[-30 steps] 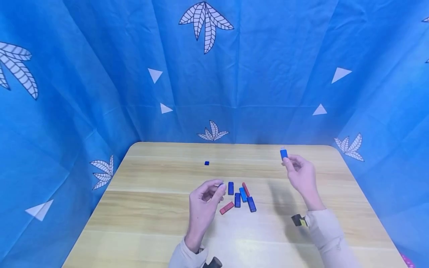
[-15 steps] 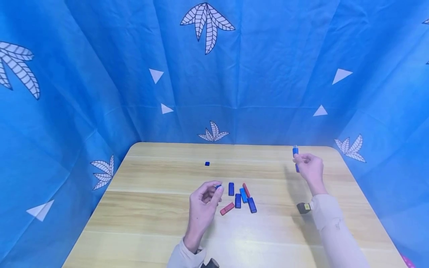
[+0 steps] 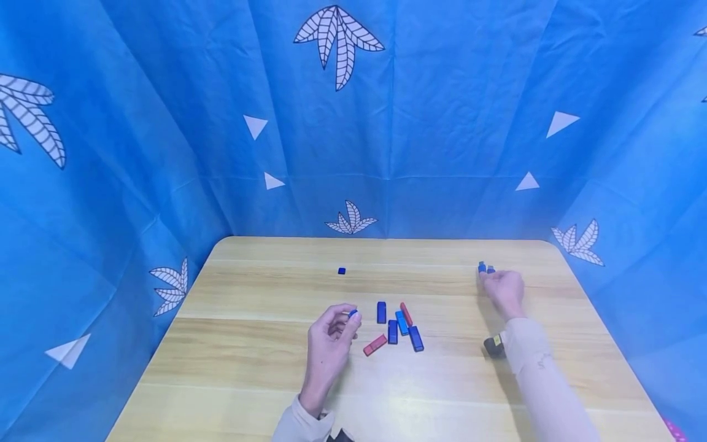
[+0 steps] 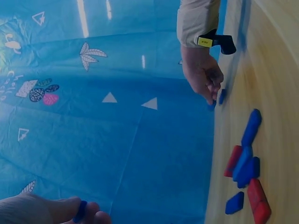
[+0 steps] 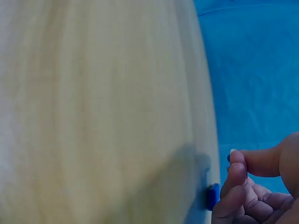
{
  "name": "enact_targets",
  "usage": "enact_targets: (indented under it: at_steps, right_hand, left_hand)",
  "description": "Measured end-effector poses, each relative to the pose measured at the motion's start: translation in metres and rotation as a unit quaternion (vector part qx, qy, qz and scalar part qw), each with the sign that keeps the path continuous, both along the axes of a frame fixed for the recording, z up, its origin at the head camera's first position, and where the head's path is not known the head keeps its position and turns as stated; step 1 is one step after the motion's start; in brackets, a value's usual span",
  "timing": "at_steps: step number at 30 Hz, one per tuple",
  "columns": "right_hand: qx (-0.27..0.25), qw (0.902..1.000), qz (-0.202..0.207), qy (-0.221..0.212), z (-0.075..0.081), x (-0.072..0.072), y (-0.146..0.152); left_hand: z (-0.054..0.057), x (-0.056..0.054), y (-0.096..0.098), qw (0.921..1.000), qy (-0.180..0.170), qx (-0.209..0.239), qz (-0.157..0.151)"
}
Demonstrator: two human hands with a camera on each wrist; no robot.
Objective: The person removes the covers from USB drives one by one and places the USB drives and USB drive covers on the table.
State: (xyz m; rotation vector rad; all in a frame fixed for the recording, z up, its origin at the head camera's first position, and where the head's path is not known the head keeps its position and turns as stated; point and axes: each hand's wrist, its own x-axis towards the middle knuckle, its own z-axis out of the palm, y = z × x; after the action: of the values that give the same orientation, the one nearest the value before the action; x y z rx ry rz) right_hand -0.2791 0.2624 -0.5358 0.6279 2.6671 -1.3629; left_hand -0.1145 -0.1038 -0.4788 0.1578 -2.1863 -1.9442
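Observation:
My left hand (image 3: 329, 347) pinches a small blue cap (image 3: 353, 313) between thumb and forefinger, above the table left of the pile. At the far right of the table, my right hand (image 3: 504, 291) pinches a blue USB flash drive (image 3: 482, 267), its plug end pointing away; the fingers hide most of it. Close beside it on the table lies another blue flash drive (image 3: 491, 269), partly hidden by the hand. The right wrist view shows this lying drive (image 5: 213, 196) past the fingers.
Mid-table are several flash drives, among them a dark blue one (image 3: 382, 312), a light blue one (image 3: 401, 323) and a red one (image 3: 375, 345). A small blue piece (image 3: 342, 271) lies farther back. Blue curtain (image 3: 386, 123) surrounds the wooden table (image 3: 221, 368).
The right hand moved right with its flash drive, then lowered it to the tabletop beside the other blue one. The left hand shifted slightly left, still pinching the cap.

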Motion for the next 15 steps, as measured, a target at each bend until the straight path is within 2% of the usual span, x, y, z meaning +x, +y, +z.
enact_targets:
  at_steps: [5, 15]
  right_hand:
    - [0.017, 0.9997, -0.007, -0.018, -0.009, 0.001, 0.000]
    - [0.071, 0.9974, -0.013, -0.004, -0.016, 0.001, 0.002]
  left_hand:
    - [-0.004, 0.002, -0.001, 0.9998, -0.016, -0.001, 0.010]
    - [-0.008, 0.003, -0.003, 0.9997, -0.017, 0.006, 0.013]
